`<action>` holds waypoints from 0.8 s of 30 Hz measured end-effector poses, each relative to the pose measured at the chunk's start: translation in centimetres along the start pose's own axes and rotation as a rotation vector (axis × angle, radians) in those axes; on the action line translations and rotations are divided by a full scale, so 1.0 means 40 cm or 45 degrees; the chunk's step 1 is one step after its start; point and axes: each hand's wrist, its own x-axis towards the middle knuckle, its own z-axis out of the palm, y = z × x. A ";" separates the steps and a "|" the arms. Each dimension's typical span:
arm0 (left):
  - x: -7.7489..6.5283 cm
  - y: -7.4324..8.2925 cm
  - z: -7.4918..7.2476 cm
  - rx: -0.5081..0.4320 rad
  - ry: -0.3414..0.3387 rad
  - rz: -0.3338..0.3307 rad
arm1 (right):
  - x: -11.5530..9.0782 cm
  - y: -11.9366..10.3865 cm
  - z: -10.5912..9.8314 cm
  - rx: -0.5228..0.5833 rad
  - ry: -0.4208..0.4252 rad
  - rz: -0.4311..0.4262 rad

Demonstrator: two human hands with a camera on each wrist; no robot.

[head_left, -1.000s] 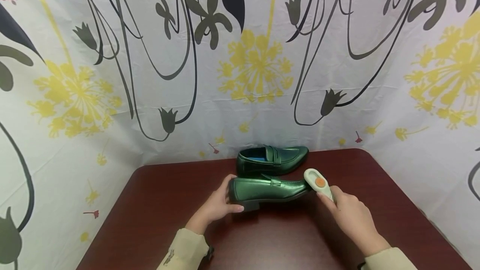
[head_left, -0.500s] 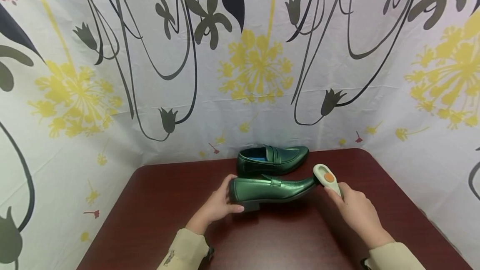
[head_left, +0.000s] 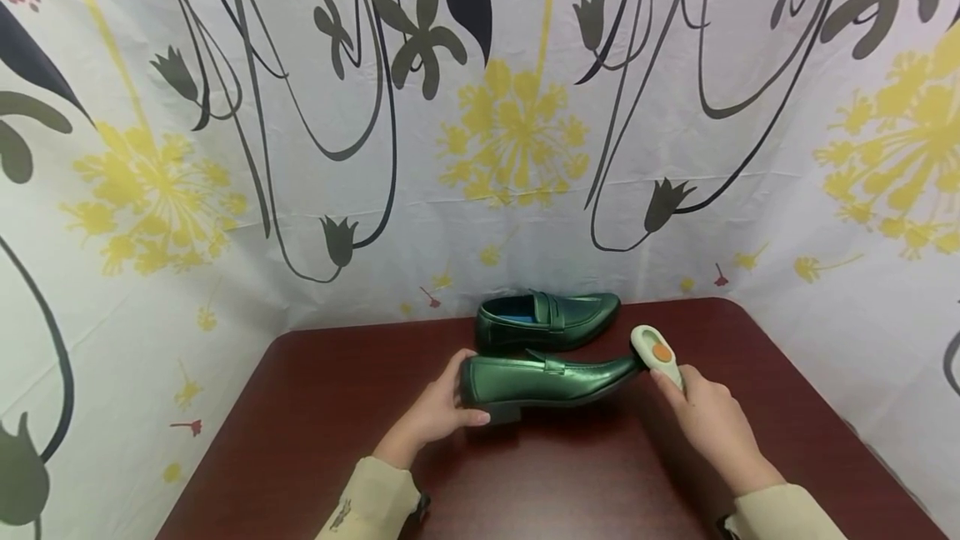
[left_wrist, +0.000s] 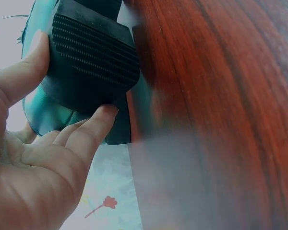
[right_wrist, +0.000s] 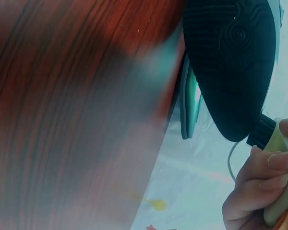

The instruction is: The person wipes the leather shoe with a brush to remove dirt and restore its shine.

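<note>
A shiny green loafer point(head_left: 517, 380) is held tilted on its side above the table, toe to the right. My left hand point(head_left: 431, 415) grips it round the heel; in the left wrist view the thumb and fingers point(left_wrist: 89, 132) lie about its black ridged heel block point(left_wrist: 93, 52). My right hand point(head_left: 716, 427) holds a small pale-green brush point(head_left: 654, 350) with an orange oval on its back. The dark bristles point(right_wrist: 262, 130) touch the toe tip beside the black sole point(right_wrist: 233, 62) in the right wrist view.
A second green loafer point(head_left: 555, 322) with a blue insole stands upright behind the held one, near the table's back edge. The dark red wooden table point(head_left: 322, 390) has rounded back corners. White floral cloth point(head_left: 517, 215) hangs behind and along both sides.
The brush in my right hand has slid to the right along the toe, out to its tip. My left hand keeps its grip on the heel, and the toe sits slightly higher.
</note>
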 end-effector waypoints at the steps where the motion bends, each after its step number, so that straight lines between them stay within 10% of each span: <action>1: 0.000 0.001 0.000 -0.001 -0.002 -0.001 | -0.002 -0.004 0.003 0.000 0.015 -0.006; 24: 0.004 0.007 -0.004 -0.022 -0.034 0.007 | -0.037 -0.072 0.057 -0.003 0.155 -0.064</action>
